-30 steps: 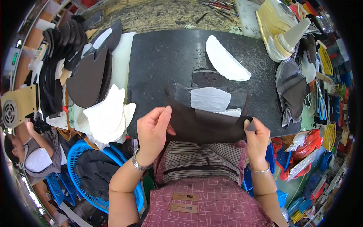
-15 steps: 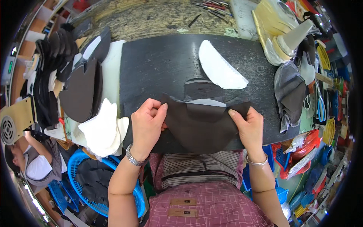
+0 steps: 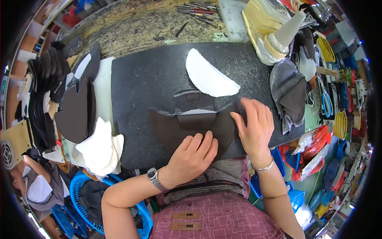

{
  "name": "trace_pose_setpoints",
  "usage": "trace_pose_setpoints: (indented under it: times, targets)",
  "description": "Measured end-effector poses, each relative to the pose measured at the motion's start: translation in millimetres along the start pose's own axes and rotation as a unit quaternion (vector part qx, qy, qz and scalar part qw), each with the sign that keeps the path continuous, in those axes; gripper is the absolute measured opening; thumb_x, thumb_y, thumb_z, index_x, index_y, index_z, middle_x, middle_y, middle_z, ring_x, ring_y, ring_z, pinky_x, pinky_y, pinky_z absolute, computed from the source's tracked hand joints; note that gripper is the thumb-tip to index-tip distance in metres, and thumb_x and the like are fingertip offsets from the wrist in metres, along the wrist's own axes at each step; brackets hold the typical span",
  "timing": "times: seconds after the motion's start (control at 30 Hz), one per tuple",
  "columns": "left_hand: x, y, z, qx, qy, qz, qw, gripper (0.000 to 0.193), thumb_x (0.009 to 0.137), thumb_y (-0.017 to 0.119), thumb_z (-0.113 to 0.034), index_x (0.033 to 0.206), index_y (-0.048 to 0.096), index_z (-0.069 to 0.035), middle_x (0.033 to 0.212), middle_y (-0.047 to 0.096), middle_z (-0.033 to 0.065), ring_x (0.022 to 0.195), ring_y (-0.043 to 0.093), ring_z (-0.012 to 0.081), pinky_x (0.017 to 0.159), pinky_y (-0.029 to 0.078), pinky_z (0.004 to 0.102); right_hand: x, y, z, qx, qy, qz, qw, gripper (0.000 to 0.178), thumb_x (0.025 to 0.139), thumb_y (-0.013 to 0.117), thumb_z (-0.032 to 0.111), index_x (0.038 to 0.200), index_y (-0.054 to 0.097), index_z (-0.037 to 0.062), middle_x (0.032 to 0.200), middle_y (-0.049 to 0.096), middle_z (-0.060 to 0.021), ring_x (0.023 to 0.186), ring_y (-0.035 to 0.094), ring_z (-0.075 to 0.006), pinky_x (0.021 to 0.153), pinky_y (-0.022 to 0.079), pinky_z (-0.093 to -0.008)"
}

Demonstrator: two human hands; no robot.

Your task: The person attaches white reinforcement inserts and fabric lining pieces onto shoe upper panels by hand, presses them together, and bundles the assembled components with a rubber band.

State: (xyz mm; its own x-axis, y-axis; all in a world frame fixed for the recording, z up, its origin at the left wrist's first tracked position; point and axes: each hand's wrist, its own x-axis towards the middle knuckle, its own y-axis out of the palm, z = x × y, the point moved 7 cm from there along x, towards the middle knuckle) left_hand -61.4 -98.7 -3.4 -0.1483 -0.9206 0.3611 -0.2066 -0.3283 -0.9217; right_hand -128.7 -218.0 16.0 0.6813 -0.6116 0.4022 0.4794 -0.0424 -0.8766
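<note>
Lays the left hand [image 3: 193, 157] palm down on the near half of a dark brown piece [image 3: 165, 129], with fingers extended, slightly parted and unclenched. Holds the right hand [image 3: 256, 127] at that piece's right end, with fingers released and thumb spread apart from the blurred fingertips; cannot tell whether in contact with the material. Has the brown piece spread on a black mat [image 3: 135, 119], near the middle of the table's [image 3: 143, 30] near edge. Shows, just beyond it, a pale grey strip [image 3: 197, 112] and a black piece with a pressed outline [image 3: 193, 98]; farther toward the far edge, a white crescent-shaped piece [image 3: 211, 75]. Has stacked brown pieces [image 3: 75, 113] toward the left edge, with white pieces [image 3: 97, 145] at the near left corner. Has crumpled grey and black pieces [image 3: 288, 85] toward the right edge.
</note>
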Motion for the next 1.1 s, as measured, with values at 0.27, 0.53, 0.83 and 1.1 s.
trace_pose_setpoints:
  times: [0.27, 0.53, 0.83, 1.1]
  targets:
    - [2, -3, 3, -0.054, 0.008, -0.018, 0.998, 0.034, 0.067, 0.059, -0.009, 0.1, 0.058, -0.002, 0.106, 0.056, 0.0144, 0.083, 0.053, 0.024, 0.068, 0.045, 0.0332, -9, 23, 26, 0.157, -0.178, 0.146, 0.96, 0.029, 0.062, 0.059, 0.001, 0.091, 0.057, 0.0046, 0.114, 0.055, -0.0082, 0.094, 0.05, -0.0243, 0.079, 0.041, -0.034]
    - [29, -1, 33, -0.139, 0.013, -0.025, 0.99, 0.054, 0.072, 0.064, -0.022, 0.119, 0.047, -0.002, 0.122, 0.048, 0.0161, 0.115, 0.044, 0.0312, 0.093, 0.038, 0.0385, -20, 33, 22, 0.124, -0.2, 0.186, 0.954, 0.033, 0.066, 0.058, 0.004, 0.099, 0.055, 0.0054, 0.119, 0.052, -0.0106, 0.102, 0.047, -0.025, 0.085, 0.038, -0.0364]
    - [-8, -11, 113, 0.107, -0.267, 0.009, 0.958, 0.075, 0.076, 0.057, -0.048, 0.133, 0.035, -0.004, 0.14, 0.025, 0.0211, 0.13, 0.019, 0.039, 0.103, 0.014, 0.0526, -32, 26, 17, 0.047, -0.162, 0.265, 0.949, 0.054, 0.079, 0.059, 0.032, 0.129, 0.043, 0.0177, 0.138, 0.033, -0.0145, 0.128, 0.028, -0.0293, 0.103, 0.021, -0.0493]
    - [-9, 2, 45, -0.105, -0.077, 0.062, 0.99, 0.069, 0.077, 0.057, -0.047, 0.131, 0.038, -0.008, 0.136, 0.033, 0.0188, 0.128, 0.027, 0.0349, 0.103, 0.021, 0.0479, 58, 35, 9, 0.079, -0.199, 0.097, 0.972, 0.042, 0.07, 0.059, 0.003, 0.111, 0.051, 0.0011, 0.114, 0.054, -0.0178, 0.109, 0.048, -0.0362, 0.096, 0.036, -0.0421]
